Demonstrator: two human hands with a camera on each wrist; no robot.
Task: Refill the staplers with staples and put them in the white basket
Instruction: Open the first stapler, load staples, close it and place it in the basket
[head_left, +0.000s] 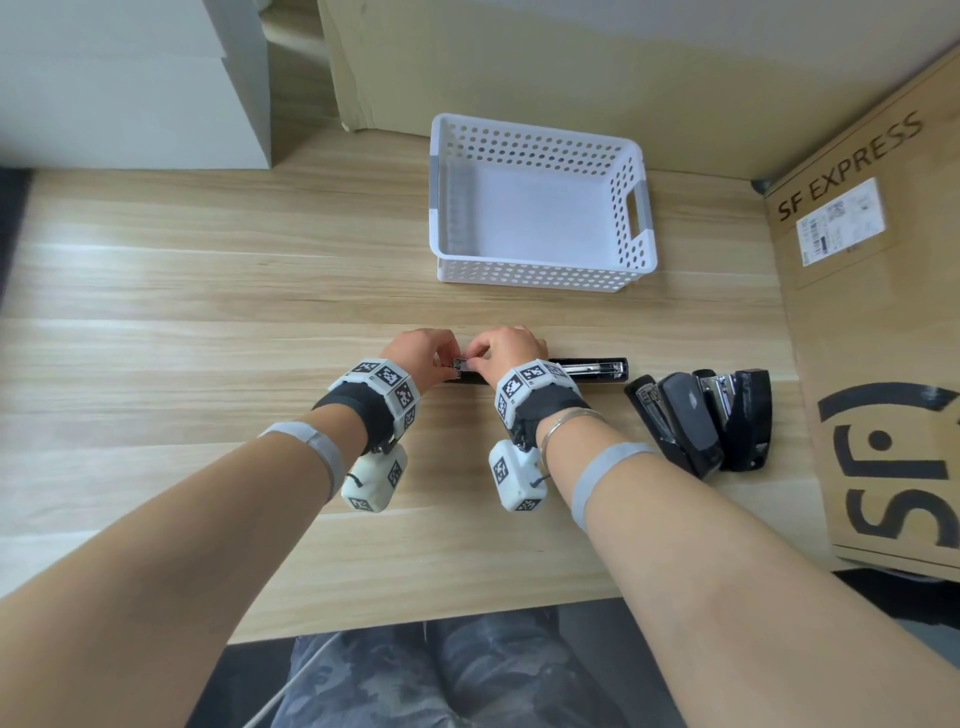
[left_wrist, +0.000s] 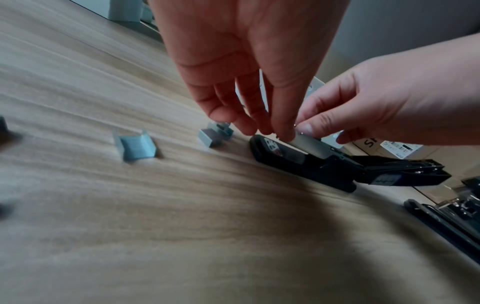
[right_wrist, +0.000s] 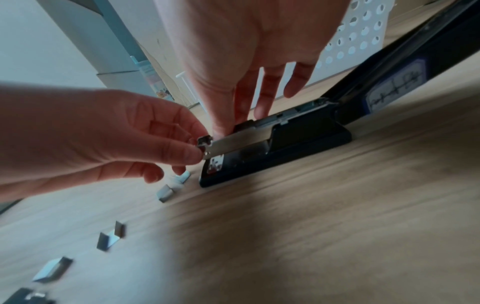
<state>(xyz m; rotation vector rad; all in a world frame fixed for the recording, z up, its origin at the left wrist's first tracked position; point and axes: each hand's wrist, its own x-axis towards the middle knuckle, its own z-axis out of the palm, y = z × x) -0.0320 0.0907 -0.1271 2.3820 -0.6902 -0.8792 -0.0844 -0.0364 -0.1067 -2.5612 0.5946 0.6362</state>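
A black stapler (head_left: 597, 370) lies folded open flat on the wooden table, lid out to the right. Its silver magazine (right_wrist: 241, 139) is raised off the base. My left hand (head_left: 451, 364) pinches a small metal piece (right_wrist: 205, 141) at the magazine's front tip; I cannot tell whether it is a staple strip or the tip itself. My right hand (head_left: 477, 362) grips the magazine just behind it with thumb and fingertips (right_wrist: 221, 129). Loose staple strips (left_wrist: 135, 146) lie left of the stapler. The white basket (head_left: 535, 275) stands behind, with nothing in it.
Several more black staplers (head_left: 696, 421) lie heaped to the right of the open one. A large cardboard box (head_left: 883, 338) walls off the right side. More cardboard and white drawers stand at the back. The table's front edge runs just above my lap.
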